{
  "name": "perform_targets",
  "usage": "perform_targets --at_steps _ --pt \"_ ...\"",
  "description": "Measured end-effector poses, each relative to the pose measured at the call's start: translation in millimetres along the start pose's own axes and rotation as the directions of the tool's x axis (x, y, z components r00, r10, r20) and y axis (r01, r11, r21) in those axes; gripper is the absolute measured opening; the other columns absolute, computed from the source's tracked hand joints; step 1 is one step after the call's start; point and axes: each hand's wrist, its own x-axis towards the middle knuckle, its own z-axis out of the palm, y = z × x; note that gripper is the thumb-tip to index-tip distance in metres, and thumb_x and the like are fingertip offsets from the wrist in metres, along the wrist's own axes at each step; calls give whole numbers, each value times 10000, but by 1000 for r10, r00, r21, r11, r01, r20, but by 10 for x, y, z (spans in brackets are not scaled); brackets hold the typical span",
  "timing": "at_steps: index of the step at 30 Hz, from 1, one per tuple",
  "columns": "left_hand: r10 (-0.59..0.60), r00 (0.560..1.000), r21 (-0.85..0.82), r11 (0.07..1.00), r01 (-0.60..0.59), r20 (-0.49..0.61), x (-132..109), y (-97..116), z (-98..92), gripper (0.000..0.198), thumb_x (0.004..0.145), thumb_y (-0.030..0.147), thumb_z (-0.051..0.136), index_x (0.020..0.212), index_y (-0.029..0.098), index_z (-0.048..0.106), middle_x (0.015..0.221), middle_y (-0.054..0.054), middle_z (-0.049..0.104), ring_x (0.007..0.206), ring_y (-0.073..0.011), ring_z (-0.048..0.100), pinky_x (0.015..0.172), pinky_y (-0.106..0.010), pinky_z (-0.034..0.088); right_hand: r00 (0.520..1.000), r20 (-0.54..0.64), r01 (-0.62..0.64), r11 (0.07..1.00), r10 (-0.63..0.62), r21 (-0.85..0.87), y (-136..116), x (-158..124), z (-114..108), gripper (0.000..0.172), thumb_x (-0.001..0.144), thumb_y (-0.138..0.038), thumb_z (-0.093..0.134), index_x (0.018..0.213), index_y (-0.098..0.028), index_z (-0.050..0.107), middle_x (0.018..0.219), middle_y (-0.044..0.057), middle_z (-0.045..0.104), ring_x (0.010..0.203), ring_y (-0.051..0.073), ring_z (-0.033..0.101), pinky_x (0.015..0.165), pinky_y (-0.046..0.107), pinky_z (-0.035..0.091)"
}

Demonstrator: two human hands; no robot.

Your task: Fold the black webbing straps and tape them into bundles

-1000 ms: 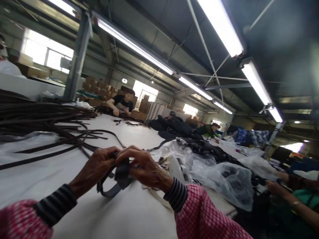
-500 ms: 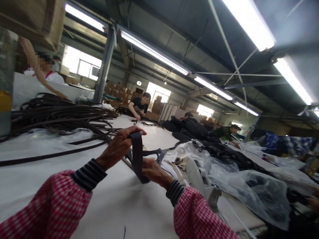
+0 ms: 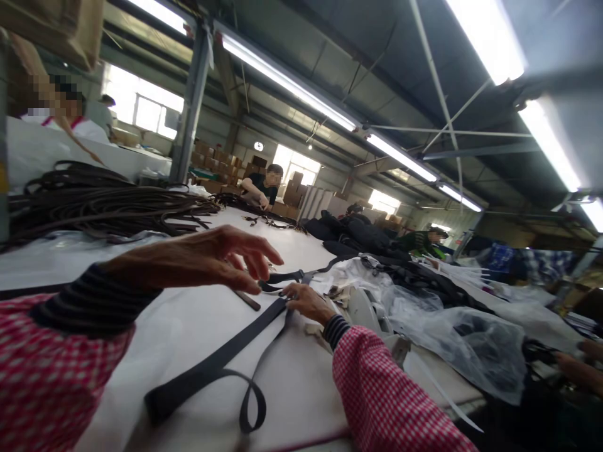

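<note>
A dark webbing strap [image 3: 219,353] lies in loose folds across the white table [image 3: 306,389], with a loop curling near the front. My right hand [image 3: 307,302] has its fingers closed on the strap's far end. My left hand [image 3: 214,258] is raised above the table, left of my right hand, its fingers spread with nothing in them. Beyond my hands lies another stretch of dark strap [image 3: 285,276]. A short brown strip [image 3: 247,300] rests under my left fingertips, apart from them.
A heap of long dark brown straps [image 3: 108,204] covers the far left of the table. Clear plastic bags [image 3: 471,355] and dark padded goods [image 3: 362,232] are piled on the right. A co-worker [image 3: 264,188] leans over the table's far end.
My left hand has let go of the strap and moved left and nearer, its fingers opening. The strap, held up in a loop before, now lies on the table. My right hand has moved slightly farther out.
</note>
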Motion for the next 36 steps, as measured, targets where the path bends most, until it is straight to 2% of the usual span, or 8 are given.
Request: perform_targets --at_steps 6,10,13,18,24,30,33,36 --pt "34 999 134 990 -32 -11 280 -455 254 305 770 427 762 1008 237 781 877 -56 754 805 -259 711 692 -298 547 997 52 66 967 -55 -248 -156 56 253 298 761 -43 557 967 -214 686 1045 61 582 985 219 558 805 324 440" --pt "-57 979 24 998 63 -198 448 -903 434 401 764 478 769 1020 170 749 938 -102 763 897 -293 712 775 -333 536 988 -118 61 947 -103 -314 -368 70 48 235 889 -75 450 966 -203 632 1058 75 579 1039 223 525 849 338 415" --pt "-207 961 -150 972 181 -181 473 -1033 572 530 776 582 748 1098 162 711 1041 -128 753 993 -319 693 811 -362 526 951 -245 118 954 -187 -274 -623 94 -228 220 907 -107 452 1013 -217 610 1066 44 598 1008 191 539 873 320 410" --pt "-256 965 -543 804 242 51 398 -826 697 532 870 606 651 1112 135 700 1017 -161 744 925 -288 702 832 -395 537 910 -184 380 925 -371 19 -974 115 -592 104 810 -167 624 909 -197 628 887 -5 636 895 171 581 805 294 440" --pt "-81 994 -551 827 109 75 332 -489 568 367 828 388 762 1111 161 707 807 -69 675 633 -149 590 590 -259 522 908 227 162 796 -351 583 -1066 -155 -779 475 731 -171 751 1175 -187 583 994 8 680 905 150 643 827 276 506" --pt "-105 994 -551 828 103 28 320 -458 516 356 813 363 776 1103 167 713 690 -13 618 528 -84 489 488 -169 393 945 237 110 901 -226 420 -954 -397 -1049 223 768 -268 743 926 -146 643 800 -5 650 711 127 613 602 216 486" --pt "-132 991 -465 878 118 1 342 -500 560 374 847 442 741 1136 207 707 909 -65 709 830 -186 653 654 -227 489 965 63 232 941 -255 245 -977 -391 -1157 113 838 -229 623 913 -146 639 784 -2 629 668 119 584 543 202 435" --pt "-75 997 -397 916 55 -35 351 -495 617 419 883 501 693 1238 280 664 1301 -72 658 1231 -269 576 894 -299 498 919 -93 389 919 -382 66 -1185 -344 -1160 112 819 -127 570 909 -152 632 822 -10 604 718 114 557 626 221 442"
